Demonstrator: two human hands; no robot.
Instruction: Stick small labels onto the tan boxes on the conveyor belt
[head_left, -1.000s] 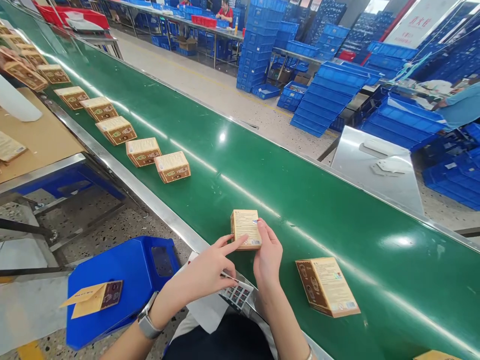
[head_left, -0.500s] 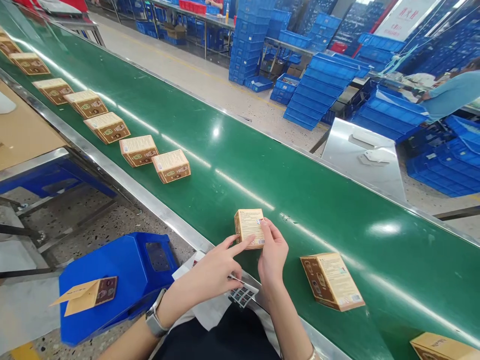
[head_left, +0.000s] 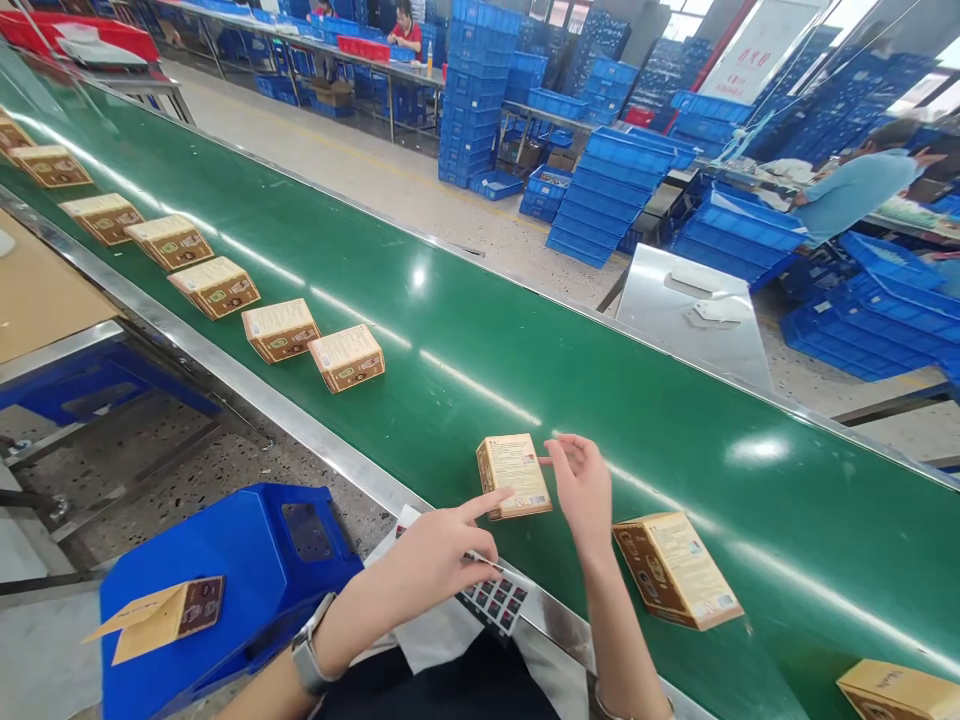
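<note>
A cream-and-brown cardboard box (head_left: 514,462) lies on the green belt in front of me, printed side up, with a small sticker (head_left: 531,459) near its right edge. My left hand (head_left: 446,550) rests its index fingertip on the lower part of that face. Its thumb and other fingers are closed on a sheet of small dark stickers (head_left: 501,600). My right hand (head_left: 581,490) is just right of the box, fingers loosely apart with nothing visible in them. A similar box (head_left: 679,570) stands to the right, also bearing a small sticker.
Several more boxes (head_left: 349,357) line the belt (head_left: 465,390) toward the far left, and another box (head_left: 900,690) is at lower right. A blue stool (head_left: 247,560) at left holds a folded carton (head_left: 169,615). Blue crates (head_left: 611,195) and co-workers (head_left: 855,190) are beyond the belt.
My right hand has moved right, off the box's edge, and its fingers have loosened. A small sticker now shows uncovered there. My left hand keeps its fingertip on the box.
</note>
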